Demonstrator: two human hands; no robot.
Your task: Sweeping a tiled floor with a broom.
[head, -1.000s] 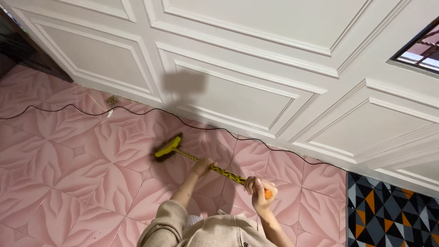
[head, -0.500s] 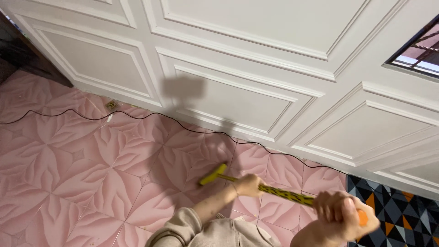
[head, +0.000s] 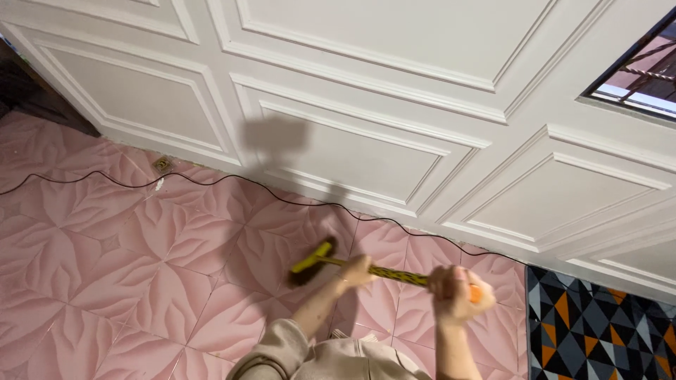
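Observation:
I hold a short broom (head: pixel 311 261) with a yellow head, dark bristles and a yellow handle with black spots. My left hand (head: pixel 357 270) grips the handle close behind the head. My right hand (head: pixel 453 285) is closed on the handle's orange end and looks blurred. The bristles rest on the pink patterned floor tiles (head: pixel 141 267), a little in front of the white panelled wall (head: pixel 366 105).
A thin black cable (head: pixel 211 179) snakes along the floor at the wall's foot. A small drain or fitting (head: pixel 163 165) sits by the wall at left. A dark geometric mat (head: pixel 598 331) lies at lower right. A window (head: pixel 634 70) is at upper right.
The broom head swept from the left-centre tiles rightward toward me, then went back slightly left and down onto the floor. My right hand swung out right and came back in.

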